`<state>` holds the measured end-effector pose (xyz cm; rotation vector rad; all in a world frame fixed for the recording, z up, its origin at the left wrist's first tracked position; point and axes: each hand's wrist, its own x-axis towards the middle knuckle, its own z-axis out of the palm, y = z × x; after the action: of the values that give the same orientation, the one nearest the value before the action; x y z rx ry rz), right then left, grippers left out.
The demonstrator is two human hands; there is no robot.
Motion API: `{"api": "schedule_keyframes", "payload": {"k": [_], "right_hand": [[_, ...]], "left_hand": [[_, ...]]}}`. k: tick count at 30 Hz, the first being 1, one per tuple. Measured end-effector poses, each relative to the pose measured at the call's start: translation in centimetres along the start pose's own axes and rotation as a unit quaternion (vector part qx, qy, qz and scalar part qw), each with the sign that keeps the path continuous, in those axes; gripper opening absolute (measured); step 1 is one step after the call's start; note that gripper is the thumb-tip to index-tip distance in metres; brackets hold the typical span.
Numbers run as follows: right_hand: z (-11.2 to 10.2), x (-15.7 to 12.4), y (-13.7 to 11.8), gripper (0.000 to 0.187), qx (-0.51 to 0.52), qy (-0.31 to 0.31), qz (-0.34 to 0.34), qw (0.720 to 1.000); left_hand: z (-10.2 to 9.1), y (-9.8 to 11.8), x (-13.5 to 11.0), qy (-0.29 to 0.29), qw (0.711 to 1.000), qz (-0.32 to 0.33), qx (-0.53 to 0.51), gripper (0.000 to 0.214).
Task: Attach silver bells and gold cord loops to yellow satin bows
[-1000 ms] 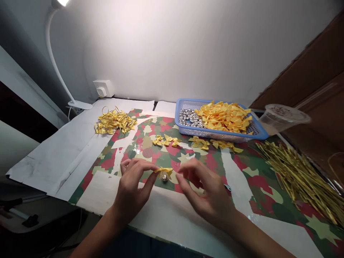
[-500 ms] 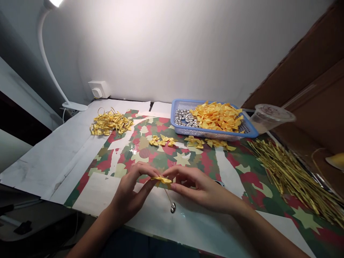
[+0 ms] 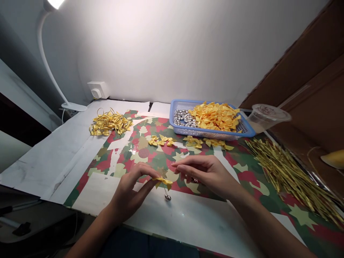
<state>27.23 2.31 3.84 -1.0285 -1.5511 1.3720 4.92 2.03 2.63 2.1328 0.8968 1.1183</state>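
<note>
My left hand (image 3: 132,191) pinches a small yellow ribbon bow (image 3: 162,182) between thumb and forefinger near the table's front edge. A small silver bell (image 3: 167,196) dangles just below the bow on a thin gold tie. My right hand (image 3: 204,172) hovers a little to the right of the bow, fingers curled loosely and pointing left, apart from the bow. What its fingers hold, if anything, is hidden.
A blue basket (image 3: 248,131) at the back holds silver bells (image 3: 182,117) and yellow bows (image 3: 215,116). Loose bows (image 3: 161,140) lie before it. Finished gold pieces (image 3: 109,122) are piled back left, gold twist ties (image 3: 287,172) right. A plastic cup (image 3: 266,117), lamp (image 3: 45,57) and wall socket (image 3: 98,89) stand behind.
My right hand let go of the bow and drew back to the right. The bell swung on its tie beneath the bow, which my left hand kept pinched.
</note>
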Motion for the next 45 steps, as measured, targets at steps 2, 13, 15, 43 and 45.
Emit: {"api": "schedule_keyframes", "payload": {"k": [2, 13, 15, 43, 45], "right_hand": [[0.1, -0.1, -0.2, 0.02, -0.032, 0.004, -0.003, 0.999], [2.1, 0.0, 0.5, 0.026, 0.074, -0.143, 0.065, 0.985], [2.1, 0.1, 0.6, 0.022, 0.081, -0.119, 0.066, 0.987], [2.0, -0.3, 0.0, 0.011, -0.009, -0.096, 0.018, 0.995], [1.9, -0.3, 0.1, 0.013, -0.064, -0.064, -0.034, 0.995]], "left_hand": [[0.0, 0.0, 0.0, -0.005, 1.0, 0.004, -0.006, 0.015], [-0.2, 0.4, -0.2, -0.047, 0.996, -0.063, -0.04, 0.008], [-0.1, 0.5, -0.1, -0.045, 0.995, -0.07, -0.047, 0.007], [-0.1, 0.3, 0.2, -0.008, 0.997, 0.069, -0.028, 0.018], [-0.1, 0.4, 0.3, -0.007, 0.997, 0.07, -0.03, 0.016]]}}
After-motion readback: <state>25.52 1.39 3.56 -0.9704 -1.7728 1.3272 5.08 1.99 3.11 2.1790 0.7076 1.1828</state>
